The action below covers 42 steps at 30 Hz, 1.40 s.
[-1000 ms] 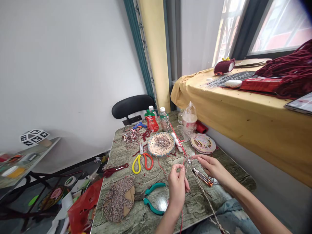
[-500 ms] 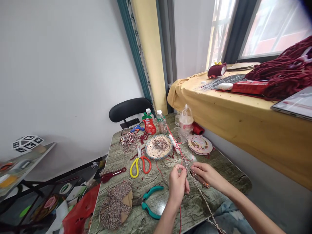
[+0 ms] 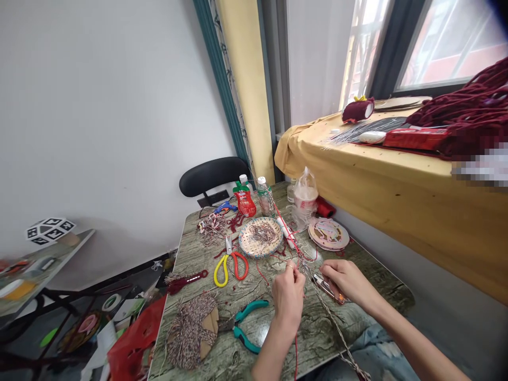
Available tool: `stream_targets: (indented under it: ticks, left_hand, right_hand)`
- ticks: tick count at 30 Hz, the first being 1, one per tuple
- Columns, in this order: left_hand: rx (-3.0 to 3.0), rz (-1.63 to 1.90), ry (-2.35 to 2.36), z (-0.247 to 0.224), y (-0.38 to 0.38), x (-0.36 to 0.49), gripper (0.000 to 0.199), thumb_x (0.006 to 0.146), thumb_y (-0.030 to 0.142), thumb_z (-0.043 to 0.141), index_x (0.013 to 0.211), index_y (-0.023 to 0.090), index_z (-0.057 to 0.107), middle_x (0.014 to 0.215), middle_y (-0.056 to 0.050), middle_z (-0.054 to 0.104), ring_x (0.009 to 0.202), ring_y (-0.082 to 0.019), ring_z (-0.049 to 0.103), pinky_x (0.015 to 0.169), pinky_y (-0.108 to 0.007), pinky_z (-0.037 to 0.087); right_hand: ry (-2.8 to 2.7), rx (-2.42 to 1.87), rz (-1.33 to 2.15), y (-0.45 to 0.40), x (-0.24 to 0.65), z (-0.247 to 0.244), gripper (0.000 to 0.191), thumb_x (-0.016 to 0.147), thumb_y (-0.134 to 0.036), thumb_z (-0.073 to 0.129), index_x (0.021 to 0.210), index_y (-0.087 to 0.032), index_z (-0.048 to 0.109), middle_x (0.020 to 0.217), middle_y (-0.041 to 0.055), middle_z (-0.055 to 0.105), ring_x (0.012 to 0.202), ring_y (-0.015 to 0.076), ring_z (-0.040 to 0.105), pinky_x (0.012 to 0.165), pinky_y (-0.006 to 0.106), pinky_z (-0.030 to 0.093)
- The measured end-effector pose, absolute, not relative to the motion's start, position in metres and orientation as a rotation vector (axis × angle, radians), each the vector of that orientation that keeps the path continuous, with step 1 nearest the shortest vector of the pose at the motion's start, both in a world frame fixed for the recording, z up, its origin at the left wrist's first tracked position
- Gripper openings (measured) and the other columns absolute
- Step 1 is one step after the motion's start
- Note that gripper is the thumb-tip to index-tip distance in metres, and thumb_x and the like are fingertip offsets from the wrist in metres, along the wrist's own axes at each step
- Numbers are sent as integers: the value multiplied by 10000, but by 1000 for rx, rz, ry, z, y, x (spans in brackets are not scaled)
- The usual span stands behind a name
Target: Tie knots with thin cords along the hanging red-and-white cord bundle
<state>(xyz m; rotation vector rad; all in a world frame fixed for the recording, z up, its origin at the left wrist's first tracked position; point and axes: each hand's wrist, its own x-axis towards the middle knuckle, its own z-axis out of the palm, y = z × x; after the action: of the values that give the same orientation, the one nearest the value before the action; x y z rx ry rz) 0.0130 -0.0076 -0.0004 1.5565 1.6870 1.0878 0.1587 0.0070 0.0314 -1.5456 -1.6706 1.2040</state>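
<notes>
My left hand (image 3: 288,293) is closed in a pinch over the table, left of a long cord bundle. A red cord (image 3: 296,349) runs from under this hand to the table's front edge and seems to be in its fingers. On the other side of the bundle, my right hand (image 3: 346,280) is also closed; whatever its fingertips hold is too thin to make out. Between the hands runs the twisted beige-grey cord bundle (image 3: 331,316), stretching from the bottles to my lap. A clear and orange tool (image 3: 327,289), perhaps a lighter, lies beneath my right hand.
Scissors (image 3: 228,264), teal-handled pliers (image 3: 245,330) and wound mottled yarn (image 3: 186,333) lie at left. Behind stand a woven tray (image 3: 243,241) of thread scraps, bottles (image 3: 265,198) and a bagged cup (image 3: 306,197). A yellow-draped ledge (image 3: 357,174) rises at right.
The hands have drawn slightly apart, the left one a little left and the right one to the right. The view has shifted slightly.
</notes>
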Motion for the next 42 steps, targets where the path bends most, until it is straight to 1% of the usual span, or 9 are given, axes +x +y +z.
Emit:
stream_targets:
  ticks: [9, 12, 14, 16, 20, 25, 31, 37, 42]
  left_hand:
    - [1375, 981, 1400, -12, -4, 5, 166, 769, 260, 372, 765, 203, 528, 387, 58, 450, 334, -113, 409, 418, -203, 299]
    - [1344, 1153, 1473, -11, 4, -2, 199, 750, 258, 409, 758, 181, 592, 643, -21, 610, 576, -148, 552, 589, -250, 411]
    - [1363, 1256, 1450, -7, 10, -6, 207, 732, 238, 435, 732, 175, 633, 830, -54, 637, 814, -180, 555, 768, -290, 390]
    - [1286, 1244, 1365, 0, 15, -7, 246, 742, 276, 438, 732, 163, 656, 857, -62, 647, 885, -193, 539, 829, -308, 360]
    - [1029, 1109, 1239, 10, 20, -5, 323, 708, 403, 513, 733, 123, 673, 754, -59, 660, 769, -178, 560, 748, -289, 384]
    - [937, 1096, 1132, 9, 23, -3, 209, 568, 312, 676, 654, 122, 676, 602, -17, 632, 606, -118, 525, 657, -240, 380]
    - [877, 1103, 1140, 6, 22, -4, 201, 553, 298, 688, 645, 120, 668, 582, -16, 611, 573, -103, 506, 617, -226, 382]
    - [747, 1062, 1041, 6, 10, -4, 309, 627, 390, 624, 777, 121, 655, 754, -67, 634, 702, -135, 545, 651, -239, 406]
    - [723, 1031, 1054, 8, 7, -4, 282, 542, 355, 698, 681, 118, 637, 662, -35, 608, 640, -120, 529, 637, -236, 403]
  right_hand:
    - [-1610, -1497, 1260, 17, 160, 22, 285, 744, -394, 440, 580, -167, 494, 342, -61, 423, 339, 73, 336, 383, 193, 239]
    - [-1620, -1419, 1399, 16, 155, 15, 334, 733, -462, 458, 612, -156, 516, 357, -60, 428, 337, 64, 308, 367, 188, 216]
    - [-1597, -1390, 1439, 15, 150, 13, 352, 732, -485, 458, 670, -150, 547, 376, -70, 405, 347, 60, 293, 367, 185, 204]
    - [-1566, -1371, 1451, 14, 146, 15, 359, 730, -488, 465, 741, -147, 575, 394, -78, 381, 363, 59, 288, 376, 184, 200]
    - [-1525, -1347, 1453, 14, 140, 18, 373, 703, -494, 496, 771, -144, 604, 402, -81, 344, 376, 58, 259, 382, 191, 183]
    - [-1525, -1297, 1496, 18, 137, 17, 362, 686, -489, 514, 706, -138, 600, 415, -86, 303, 386, 50, 207, 383, 195, 146]
    - [-1534, -1264, 1543, 17, 133, 15, 327, 693, -461, 524, 636, -141, 562, 416, -90, 304, 376, 40, 193, 375, 194, 124]
    - [-1505, -1317, 1514, 16, 141, 13, 397, 728, -530, 433, 614, -157, 510, 407, -60, 414, 337, 46, 254, 352, 196, 156]
    - [-1508, -1326, 1483, 16, 150, 8, 376, 737, -529, 432, 657, -164, 478, 408, -79, 383, 341, 45, 259, 354, 188, 164]
